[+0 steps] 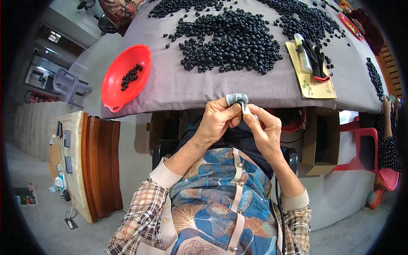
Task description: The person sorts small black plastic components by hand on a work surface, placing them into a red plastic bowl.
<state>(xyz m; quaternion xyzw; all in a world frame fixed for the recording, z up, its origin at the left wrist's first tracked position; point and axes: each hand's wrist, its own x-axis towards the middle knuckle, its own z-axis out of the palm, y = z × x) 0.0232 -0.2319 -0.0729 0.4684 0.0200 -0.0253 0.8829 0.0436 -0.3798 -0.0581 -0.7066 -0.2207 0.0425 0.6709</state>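
Just off the near table edge, my left hand (216,122) and my right hand (265,129) meet, with fingers pinched close together. A grey knitted finger cover (236,99) wraps a fingertip of my left hand. Between my left thumb and that finger is a small dark piece, mostly hidden. My right thumb and fingers pinch a small, pale, shiny thing (245,109) against it; its kind is too small to make out. Beyond my hands lies a large heap of small black ring-like pieces (231,40) with holes on the grey cloth.
A red bowl (111,83) holding a few black pieces sits left on the table (170,93). To the right, a tan envelope (318,88) carries a clear bottle (302,55) and a black glove (316,63). A cardboard box (321,140) stands below. Other people sit around the table.
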